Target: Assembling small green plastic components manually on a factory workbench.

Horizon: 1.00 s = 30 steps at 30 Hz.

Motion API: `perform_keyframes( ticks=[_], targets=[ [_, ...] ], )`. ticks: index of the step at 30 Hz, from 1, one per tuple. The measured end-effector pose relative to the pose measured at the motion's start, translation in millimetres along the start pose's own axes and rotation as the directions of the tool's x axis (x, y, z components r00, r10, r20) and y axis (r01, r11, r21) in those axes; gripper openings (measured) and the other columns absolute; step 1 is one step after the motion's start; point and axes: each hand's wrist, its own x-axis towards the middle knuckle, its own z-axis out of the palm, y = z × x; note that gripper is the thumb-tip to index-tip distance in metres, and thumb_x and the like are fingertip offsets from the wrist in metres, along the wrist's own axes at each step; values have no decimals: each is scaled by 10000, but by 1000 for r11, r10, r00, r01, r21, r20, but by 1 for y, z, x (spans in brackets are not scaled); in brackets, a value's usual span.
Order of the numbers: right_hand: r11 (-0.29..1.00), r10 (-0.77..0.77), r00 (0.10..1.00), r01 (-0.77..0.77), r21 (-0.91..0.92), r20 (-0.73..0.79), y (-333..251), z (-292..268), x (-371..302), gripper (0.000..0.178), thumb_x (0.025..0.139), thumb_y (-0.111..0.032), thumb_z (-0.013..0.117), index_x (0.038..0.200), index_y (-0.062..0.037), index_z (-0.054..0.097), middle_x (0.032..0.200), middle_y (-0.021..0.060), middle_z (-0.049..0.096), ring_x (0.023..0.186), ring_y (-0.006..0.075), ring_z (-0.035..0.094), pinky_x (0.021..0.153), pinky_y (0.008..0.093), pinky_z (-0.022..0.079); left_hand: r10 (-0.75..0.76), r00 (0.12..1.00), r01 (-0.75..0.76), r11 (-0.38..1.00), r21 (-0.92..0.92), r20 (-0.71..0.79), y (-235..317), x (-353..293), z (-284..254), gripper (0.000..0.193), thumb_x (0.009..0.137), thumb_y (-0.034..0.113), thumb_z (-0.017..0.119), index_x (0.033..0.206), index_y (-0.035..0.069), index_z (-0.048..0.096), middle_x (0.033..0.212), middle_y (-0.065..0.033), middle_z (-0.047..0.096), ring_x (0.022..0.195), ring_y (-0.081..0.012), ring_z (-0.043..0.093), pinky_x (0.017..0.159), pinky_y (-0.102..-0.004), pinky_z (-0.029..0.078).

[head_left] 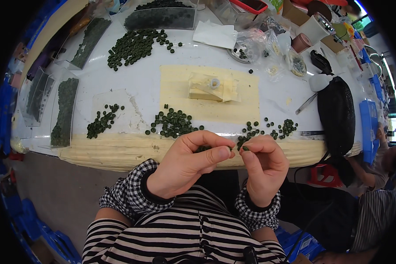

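Both hands meet just above the counter's [119, 152] near edge: left hand [187, 165] curls around dark green discs, right hand [264, 165] pinches one disc [245, 148], close for inspection; loose discs [174, 123] lie just beyond.

Bright, even overhead light, soft shadows, sharp centre; fisheye bending and black vignette at the rim.

The table [119, 83] has a smooth, slightly glossy white top, with matt cream paper tape [119, 152] along its near edge. The small dark green discs [174, 123] look matt and hard, like stone or plastic. At 10 o'clock stand clear glossy plastic trays [65, 110]. At 3 o'clock lies a black woven mesh pouch [336, 116], beside shiny metal tweezers [306, 104].
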Motion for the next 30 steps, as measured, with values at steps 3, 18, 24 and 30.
perform_keyframes(
  ticks=[3,18,24,30],
  targets=[
    [987,-84,996,87,-133,32,-3,4,1,156,736,86,682,863,23,618,844,84,612,782,165,567,715,264,452,48,999,-47,999,17,-20,-5,0,-2,142,888,77,619,1015,17,640,863,-25,618,593,-35,399,520,-177,322],
    [799,-280,943,333,-501,180,-8,12,6,144,758,59,640,864,2,561,824,106,545,757,229,545,646,310,454,230,972,-205,923,325,-42,-3,-3,8,156,862,53,644,1009,7,666,637,64,441,558,-27,352,525,-188,311],
    [899,-183,970,230,-373,158,-4,9,5,128,779,33,633,865,1,544,815,103,533,752,215,521,677,292,431,509,855,-427,583,691,98,-2,-5,8,229,809,-20,670,1035,16,678,595,89,358,561,-25,340,541,-183,316],
    [970,-125,989,138,-198,78,-3,12,2,133,760,58,651,851,6,569,818,82,550,748,177,516,682,268,420,548,829,-458,548,700,114,-3,-4,6,172,817,-8,667,984,21,693,586,87,353,569,-26,335,562,-186,325]
  ],
)
